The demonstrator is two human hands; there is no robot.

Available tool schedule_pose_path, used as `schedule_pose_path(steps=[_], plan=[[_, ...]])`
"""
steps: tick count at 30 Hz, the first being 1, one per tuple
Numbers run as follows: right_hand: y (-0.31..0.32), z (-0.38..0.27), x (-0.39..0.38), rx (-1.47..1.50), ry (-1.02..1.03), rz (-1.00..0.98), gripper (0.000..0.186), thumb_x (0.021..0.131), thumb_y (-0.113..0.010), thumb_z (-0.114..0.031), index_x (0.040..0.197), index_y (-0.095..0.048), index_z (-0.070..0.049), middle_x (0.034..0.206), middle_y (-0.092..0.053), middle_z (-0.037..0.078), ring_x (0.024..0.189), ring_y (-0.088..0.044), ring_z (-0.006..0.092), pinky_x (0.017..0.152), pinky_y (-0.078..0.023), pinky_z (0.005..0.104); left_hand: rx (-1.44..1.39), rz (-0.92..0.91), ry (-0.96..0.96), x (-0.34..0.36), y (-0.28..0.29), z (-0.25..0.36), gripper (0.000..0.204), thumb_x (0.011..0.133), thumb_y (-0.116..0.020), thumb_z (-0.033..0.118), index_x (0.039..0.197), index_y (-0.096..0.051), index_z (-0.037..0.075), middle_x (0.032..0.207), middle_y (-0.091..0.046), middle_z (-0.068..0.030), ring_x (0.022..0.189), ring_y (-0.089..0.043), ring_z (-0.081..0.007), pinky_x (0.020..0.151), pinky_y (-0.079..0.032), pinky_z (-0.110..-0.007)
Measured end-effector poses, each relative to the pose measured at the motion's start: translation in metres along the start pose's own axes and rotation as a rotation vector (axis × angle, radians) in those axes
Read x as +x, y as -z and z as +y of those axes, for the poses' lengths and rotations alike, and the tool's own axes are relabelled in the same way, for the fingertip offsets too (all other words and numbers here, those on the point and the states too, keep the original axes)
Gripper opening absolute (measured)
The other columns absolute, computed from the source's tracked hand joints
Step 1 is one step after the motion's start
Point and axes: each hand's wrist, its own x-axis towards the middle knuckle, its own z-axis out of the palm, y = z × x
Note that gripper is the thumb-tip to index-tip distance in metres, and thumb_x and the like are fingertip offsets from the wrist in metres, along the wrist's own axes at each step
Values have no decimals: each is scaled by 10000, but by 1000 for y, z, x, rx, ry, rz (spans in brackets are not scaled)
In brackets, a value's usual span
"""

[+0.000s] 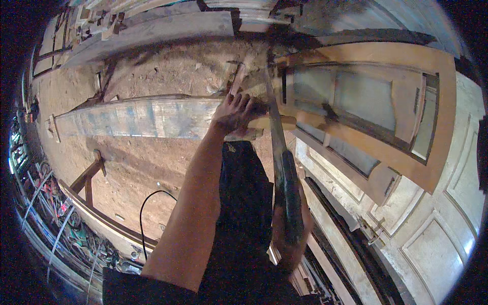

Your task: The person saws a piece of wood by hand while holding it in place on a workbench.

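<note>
a long plank (147,117) lies across the view, its long axis running left to right over a dirt floor (168,76), its right end near the middle of the picture. a wooden door frame (437,117) leans at the right, and pale panelled doors (447,244) stand below it. the left hand (235,113) is pressed palm down on the plank's right end, fingers spread and flat, holding it rather than wrapping it. just beside that hand, to its right, a handsaw (277,137) runs almost straight away from the person, so its blade crosses the plank's long axis at about a right angle. the right hand (291,223) is closed around the saw's dark handle, low in the view and well nearer the body than the left. where the teeth meet the wood is hard to make out; the blade's far tip blurs into shadow, and the plank's support is hidden.
</note>
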Motion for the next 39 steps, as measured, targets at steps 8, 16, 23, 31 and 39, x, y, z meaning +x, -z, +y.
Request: schedule_pose_path(steps=[8,16,23,31,39], plan=[[-3,-17,-4,-109,38,-2,515,957,-624,-188,1407,-495,28,1229,-645,173,1108,-631,226,952,-494,348,63,157,46,-17,-30,-9,654,818,-634,319,1359,-497,-23,1310,-557,-240,1214,-532,-421,1047,-405,-607],[-19,16,56,-205,292,-127,561,936,-600,-75,1460,-421,10,1214,-647,208,1065,-654,257,928,-515,363,42,106,76,-19,-28,-6,662,820,-618,336,1360,-507,-29,1299,-565,-237,1162,-560,-411,1048,-397,-638],[-7,-16,17,-279,209,-92,488,932,-609,-67,1391,-489,48,1260,-630,205,1146,-615,238,997,-469,349,50,66,83,-16,-18,-3,773,803,-651,430,1399,-476,-30,1306,-576,-234,1170,-566,-418,1061,-373,-644],[-15,-10,31,-107,84,-107,495,926,-621,-47,1395,-488,43,1258,-629,187,1144,-605,228,987,-466,341,101,78,49,-15,-25,-8,742,746,-672,516,1346,-569,92,1254,-555,-196,1160,-517,-401,966,-443,-546],[-17,1,42,-107,175,-77,473,929,-630,-45,1376,-501,41,1196,-647,174,1058,-615,207,930,-480,329,19,31,65,-12,-30,-6,718,804,-650,388,1388,-485,4,1348,-548,-219,1183,-557,-413,1064,-380,-635]])
